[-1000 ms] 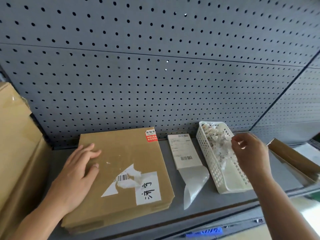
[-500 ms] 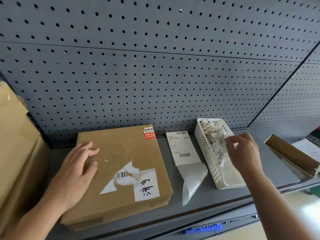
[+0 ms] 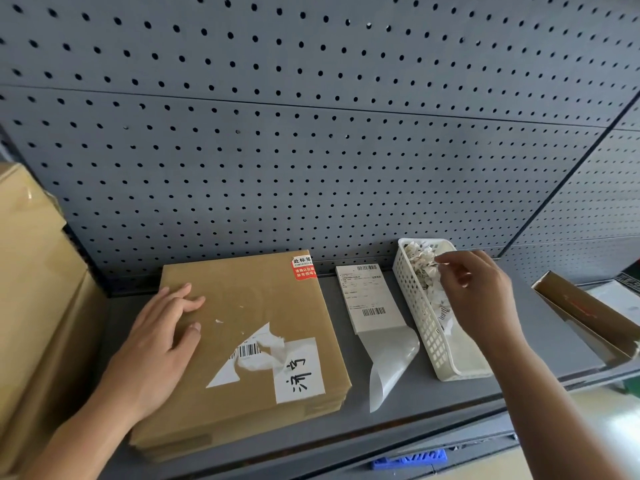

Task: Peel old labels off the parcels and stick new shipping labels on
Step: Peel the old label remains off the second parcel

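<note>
As its fingers (image 3: pixel 180 300) lie straight, left hand (image 3: pixel 156 348) presses parcel (image 3: pixel 252 299).

My parcel (image 3: pixel 249 299) is brown, its sticker (image 3: pixel 303 268) red and white; the basket (image 3: pixel 415 306) cream lattice, the pegboard (image 3: pixel 311 150) grey with black holes.

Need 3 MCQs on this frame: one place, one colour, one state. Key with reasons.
1. The new label lies: A) between parcel and basket B) on the parcel C) in the basket
2. The sticker on the parcel's far corner is: A) blue B) red C) green
3. The old label is: A) intact B) partly torn C) gone
Key: A, it lies on the shelf between them; B, red with white print; B, ragged remnants are stuck there.
</note>
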{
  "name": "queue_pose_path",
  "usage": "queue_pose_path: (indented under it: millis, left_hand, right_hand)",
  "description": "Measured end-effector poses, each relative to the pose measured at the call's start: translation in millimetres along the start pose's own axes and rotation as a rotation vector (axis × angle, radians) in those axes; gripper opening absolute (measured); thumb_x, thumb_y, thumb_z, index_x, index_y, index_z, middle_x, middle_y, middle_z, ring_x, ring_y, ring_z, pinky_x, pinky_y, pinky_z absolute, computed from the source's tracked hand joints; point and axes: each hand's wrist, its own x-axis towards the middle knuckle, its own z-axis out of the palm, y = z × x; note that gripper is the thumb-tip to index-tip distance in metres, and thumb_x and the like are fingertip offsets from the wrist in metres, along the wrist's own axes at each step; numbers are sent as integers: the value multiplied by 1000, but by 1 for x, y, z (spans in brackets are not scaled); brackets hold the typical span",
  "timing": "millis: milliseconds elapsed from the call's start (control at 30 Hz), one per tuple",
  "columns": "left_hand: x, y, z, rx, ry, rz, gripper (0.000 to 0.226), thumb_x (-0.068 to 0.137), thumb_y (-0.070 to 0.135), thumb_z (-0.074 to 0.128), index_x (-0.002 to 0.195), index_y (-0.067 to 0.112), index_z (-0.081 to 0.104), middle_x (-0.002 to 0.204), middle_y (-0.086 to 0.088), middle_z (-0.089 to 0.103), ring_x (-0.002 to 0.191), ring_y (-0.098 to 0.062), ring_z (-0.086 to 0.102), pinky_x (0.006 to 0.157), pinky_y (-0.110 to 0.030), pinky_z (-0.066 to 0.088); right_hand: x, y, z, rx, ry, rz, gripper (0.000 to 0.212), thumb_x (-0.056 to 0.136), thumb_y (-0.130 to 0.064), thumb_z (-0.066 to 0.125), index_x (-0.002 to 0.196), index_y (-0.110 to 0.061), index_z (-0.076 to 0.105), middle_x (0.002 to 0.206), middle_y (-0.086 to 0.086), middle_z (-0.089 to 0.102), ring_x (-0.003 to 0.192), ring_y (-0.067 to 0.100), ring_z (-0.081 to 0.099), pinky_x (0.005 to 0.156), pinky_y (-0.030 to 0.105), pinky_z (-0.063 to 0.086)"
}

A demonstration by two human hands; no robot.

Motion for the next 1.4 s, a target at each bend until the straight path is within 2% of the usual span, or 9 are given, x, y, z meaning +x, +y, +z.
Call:
queue_pose_path:
  millis: [167,300,367,533,633,800,1067,1200,1400]
  left_hand:
    - [0,-1,1,14,-2,-16,31,103,36,45,131,48,40,155,32,21,148,11,1,118,-29,13]
    - [1,-1,1,25,-10,-33,34,104,37,44,137,43,44,155,33,18,148,11,-1,119,-32,16]
    - [1,-1,1,23,-6,-39,35,104,38,44,138,41,45,156,33,18,148,11,-1,119,-32,16]
    - [-1,2,0,12,-5,-60,36,104,39,42,139,42,45,155,35,16,148,12,-3,121,-35,18]
    - [-1,4,-1,13,-7,-68,35,104,39,41,139,42,44,154,37,15,147,13,-5,121,-37,22]
    - [-2,5,-1,10,-14,-78,36,104,41,40,140,42,44,158,34,15,147,14,-6,121,-35,21]
    - [-2,5,-2,18,-15,-86,36,104,39,41,140,40,44,159,33,16,147,13,-8,119,-33,21]
    - [-2,5,-3,25,-34,-92,36,105,37,40,141,39,43,160,31,14,147,13,-9,118,-34,24]
    - [-2,7,-4,30,-36,-96,38,105,35,40,142,38,43,161,30,14,147,13,-10,116,-38,27]
  right_hand:
    - [-7,-32,23,62,-60,-123,14,90,-6,67,95,-17,74,89,-12,62,77,1,59,68,9,43]
    - [-7,-51,39,108,-107,-174,13,90,-4,66,95,-15,73,88,-6,62,80,3,57,70,11,44]
    - [-7,-59,46,124,-124,-203,13,90,-4,66,93,-15,72,88,-8,61,79,5,57,70,15,46]
    - [-13,-85,65,169,-194,-293,15,90,-2,66,93,-14,73,86,-11,59,78,4,57,68,12,44]
    - [-21,-101,78,204,-255,-355,16,88,-1,67,94,-15,74,87,-7,60,75,9,57,67,20,48]
    - [-38,-123,99,241,-398,-404,17,89,-3,67,95,-18,73,88,-21,56,76,3,56,69,9,42]
    - [-71,-146,120,273,-649,-542,16,88,-4,60,93,-17,69,90,-15,60,80,1,54,73,12,42]
    - [-85,-153,126,293,-725,-541,13,84,-12,59,91,-20,67,90,-12,59,81,6,55,71,22,48]
    - [-102,-166,129,194,-712,-531,16,79,-35,63,93,-30,58,92,-17,53,86,6,52,77,28,48]
